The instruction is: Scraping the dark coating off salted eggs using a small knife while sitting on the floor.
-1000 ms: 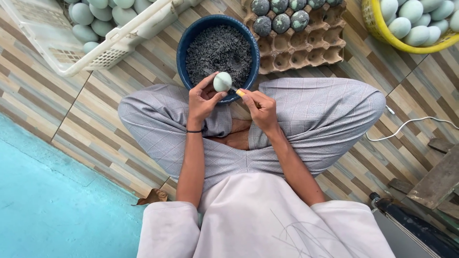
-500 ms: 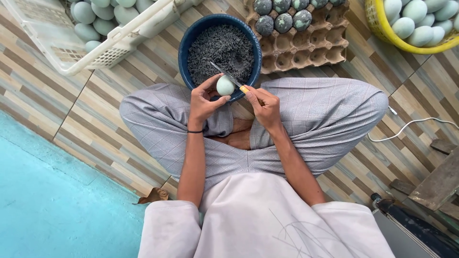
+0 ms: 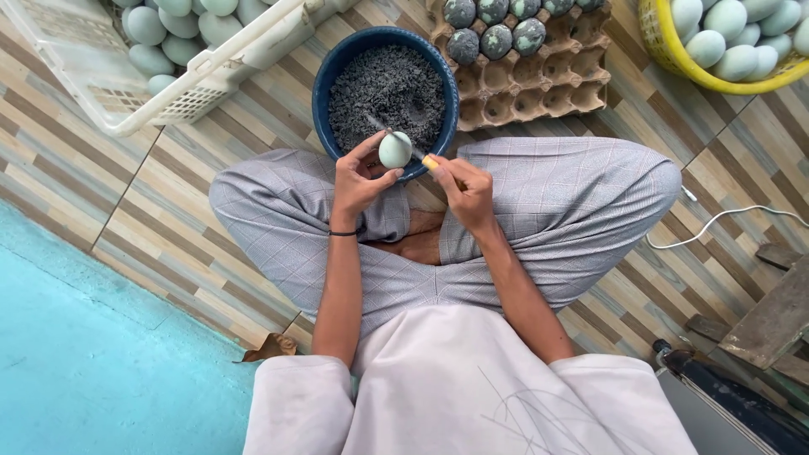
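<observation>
Your left hand (image 3: 358,177) grasps a pale green egg (image 3: 394,150) at the near rim of the blue bowl (image 3: 333,76) of dark grey paste, top centre of the frame — over the last second it has dropped slightly toward the rim. Your right hand (image 3: 463,190) is clenched on a yellow-handled knife (image 3: 404,145), whose blade now crosses behind the egg and out over the paste; a second ago it lay hidden by the egg. Coated eggs sit in the cardboard tray (image 3: 548,84) at upper right, and bare eggs fill the white basket (image 3: 101,109) at upper left.
</observation>
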